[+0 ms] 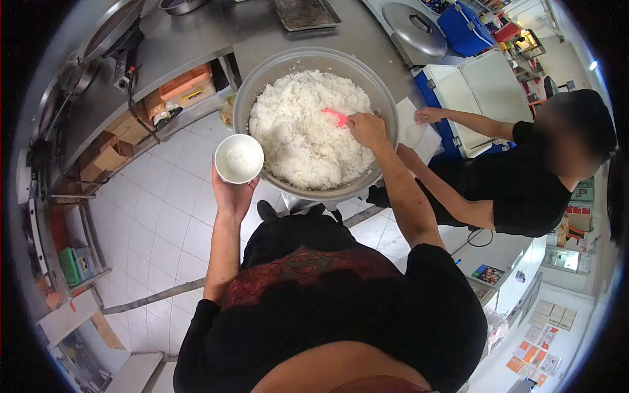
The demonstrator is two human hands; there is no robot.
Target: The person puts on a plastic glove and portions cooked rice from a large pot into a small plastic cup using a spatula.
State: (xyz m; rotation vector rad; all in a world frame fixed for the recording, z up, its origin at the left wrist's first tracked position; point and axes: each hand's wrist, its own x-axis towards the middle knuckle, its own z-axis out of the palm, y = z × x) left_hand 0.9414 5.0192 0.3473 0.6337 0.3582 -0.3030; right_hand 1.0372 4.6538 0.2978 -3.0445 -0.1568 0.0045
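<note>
A large round metal pot (242, 108) stands in front of me, heaped with cooked white rice (308, 141). My right hand (368, 130) is closed around a pink rice paddle (335, 118) over the right part of the rice. The paddle's tip touches the rice, and its handle is hidden in my fist. At the pot's left side, my left hand (233, 196) grips a white bowl (223, 170) from below. A little rice seems to lie inside the bowl, which tilts towards the camera.
Close on my right, a co-worker (511, 177) reaches towards a white sheet beside the pot. Behind that arm stands an open blue-and-white cooler (485, 92). A metal lid (414, 29) and a baking tray (306, 13) lie on the steel counter (262, 49).
</note>
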